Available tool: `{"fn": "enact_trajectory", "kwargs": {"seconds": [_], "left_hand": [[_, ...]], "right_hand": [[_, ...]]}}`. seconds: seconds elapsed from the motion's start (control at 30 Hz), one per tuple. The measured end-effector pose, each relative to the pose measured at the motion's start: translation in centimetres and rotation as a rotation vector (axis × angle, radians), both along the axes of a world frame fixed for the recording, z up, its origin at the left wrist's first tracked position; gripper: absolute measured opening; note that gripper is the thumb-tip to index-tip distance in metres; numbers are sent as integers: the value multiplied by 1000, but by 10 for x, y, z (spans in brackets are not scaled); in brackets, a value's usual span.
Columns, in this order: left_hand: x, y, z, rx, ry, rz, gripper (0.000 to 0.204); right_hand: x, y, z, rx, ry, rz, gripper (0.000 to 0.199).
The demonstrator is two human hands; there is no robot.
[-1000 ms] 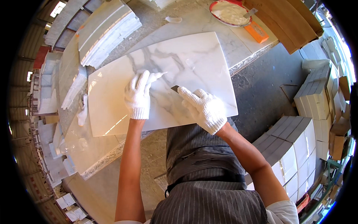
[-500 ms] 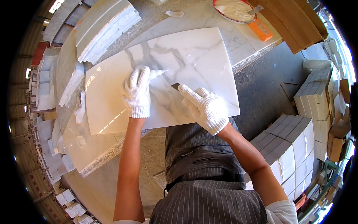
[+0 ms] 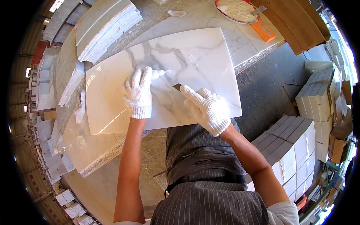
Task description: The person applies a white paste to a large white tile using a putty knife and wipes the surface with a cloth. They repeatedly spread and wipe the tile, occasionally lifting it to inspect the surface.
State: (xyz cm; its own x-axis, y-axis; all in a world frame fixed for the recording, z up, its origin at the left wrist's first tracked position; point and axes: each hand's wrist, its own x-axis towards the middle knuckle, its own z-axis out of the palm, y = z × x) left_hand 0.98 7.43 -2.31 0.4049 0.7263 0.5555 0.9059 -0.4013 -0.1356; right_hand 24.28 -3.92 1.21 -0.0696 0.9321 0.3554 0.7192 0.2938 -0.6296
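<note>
A glossy white tile with grey veins [image 3: 108, 101] lies flat in front of me, its near edge reaching past the bench. Gloved in white knit, my left hand [image 3: 138, 92] is closed round a small white squeeze bottle [image 3: 159, 74], whose thin nozzle points right, close over the tile. Most of the bottle is hidden in the palm. My right hand [image 3: 207, 108], in a matching glove, grips a scraper blade [image 3: 177, 86]; only its dark flat tip shows beyond the fingers. The blade's tip is just below and right of the nozzle, near a grey vein.
A bowl of white paste [image 3: 237, 10] with a spatula stands at the back right, beside an orange box [image 3: 263, 30] and a cardboard box [image 3: 294, 26]. Stacked tiles [image 3: 108, 32] sit at the back left. White cartons [image 3: 288, 144] are piled on the right.
Almost nothing differs. Both hands keep their places over the tile, with only a very slight shift of the view.
</note>
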Motion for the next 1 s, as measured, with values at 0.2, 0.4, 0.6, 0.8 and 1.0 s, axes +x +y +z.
{"fn": "enact_trajectory", "kwargs": {"seconds": [0.2,0.4,0.6,0.8,1.0], "left_hand": [[0,-1,-1,-6,-4,10,53],[-1,0,-3,-11,-16,10,53],[1,-3,0,-56,-50,51,52],[1,2,-2,-85,-271,-50,53],[-9,4,-12,-301,-1057,-78,42]], "right_hand": [[-1,0,-3,32,5,-9,42],[-1,0,-4,39,11,-7,43],[-2,1,-5,24,8,-17,44],[4,-2,-3,-15,64,-11,47],[24,-27,21,-164,486,-73,53]]}}
